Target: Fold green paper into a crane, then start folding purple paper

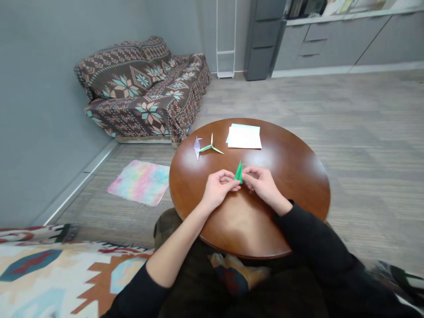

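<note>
Over the middle of a round brown wooden table (291,185), my left hand (219,186) and my right hand (261,182) both pinch a small folded green paper piece (239,172), which stands upright with a pointed tip between my fingertips. Farther back on the table lie a light green folded paper figure (211,148) and a small pale purple folded figure (197,147). A stack of white and pale paper sheets (244,137) lies flat near the table's far edge.
A sofa with a brown patterned cover (145,90) stands at the back left against a grey wall. A pastel cloth (141,181) lies on the floor left of the table. A patterned blanket (49,269) is at the lower left. Grey cabinets (331,39) line the far wall.
</note>
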Demonstrator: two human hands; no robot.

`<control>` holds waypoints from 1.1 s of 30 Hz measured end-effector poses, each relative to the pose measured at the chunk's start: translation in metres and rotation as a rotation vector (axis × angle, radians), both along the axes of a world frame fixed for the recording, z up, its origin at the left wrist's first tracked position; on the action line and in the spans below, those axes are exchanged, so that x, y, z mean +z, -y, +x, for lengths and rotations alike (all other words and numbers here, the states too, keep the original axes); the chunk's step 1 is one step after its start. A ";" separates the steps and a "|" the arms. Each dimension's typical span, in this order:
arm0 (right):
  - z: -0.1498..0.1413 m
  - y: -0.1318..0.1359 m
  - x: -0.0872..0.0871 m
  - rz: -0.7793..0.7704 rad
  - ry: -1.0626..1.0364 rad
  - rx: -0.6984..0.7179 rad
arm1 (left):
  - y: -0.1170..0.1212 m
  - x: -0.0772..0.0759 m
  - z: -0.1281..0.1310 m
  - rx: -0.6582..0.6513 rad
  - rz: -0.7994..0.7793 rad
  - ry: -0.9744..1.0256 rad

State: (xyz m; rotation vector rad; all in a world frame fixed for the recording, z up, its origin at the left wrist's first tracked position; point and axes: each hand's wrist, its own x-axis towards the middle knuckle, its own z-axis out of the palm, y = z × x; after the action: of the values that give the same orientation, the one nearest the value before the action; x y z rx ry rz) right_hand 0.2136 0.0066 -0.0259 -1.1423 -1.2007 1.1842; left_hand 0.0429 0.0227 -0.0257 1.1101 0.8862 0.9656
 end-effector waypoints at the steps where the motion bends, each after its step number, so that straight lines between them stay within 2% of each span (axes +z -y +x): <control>1: 0.000 0.000 -0.001 -0.003 0.006 0.004 | 0.000 0.000 0.000 0.002 0.006 -0.006; 6: 0.001 -0.001 -0.002 0.044 0.042 0.007 | -0.001 -0.004 0.002 0.002 0.027 0.000; 13: -0.002 0.004 -0.002 0.260 0.153 -0.102 | -0.004 -0.006 -0.001 -0.064 0.024 0.032; 18: -0.005 0.005 -0.006 0.355 0.273 -0.076 | 0.000 -0.007 -0.003 -0.099 0.075 -0.031; 21: -0.006 0.005 -0.008 0.396 0.352 -0.092 | -0.004 -0.010 -0.007 -0.064 0.122 -0.081; 25: -0.006 0.004 -0.012 0.439 0.468 -0.137 | -0.025 -0.009 -0.036 0.087 0.236 -0.216; 30: -0.006 -0.001 -0.019 0.471 0.651 -0.127 | -0.066 -0.004 -0.099 0.363 0.421 -0.489; 33: -0.011 -0.009 -0.021 0.507 0.789 -0.089 | -0.090 -0.005 -0.124 0.417 0.450 -0.626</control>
State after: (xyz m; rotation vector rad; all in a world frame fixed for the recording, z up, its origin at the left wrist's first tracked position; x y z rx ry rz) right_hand 0.2022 0.0160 -0.0467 -1.2729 -1.8771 0.2881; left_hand -0.0816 0.1128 -0.0310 1.7031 1.4954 1.2175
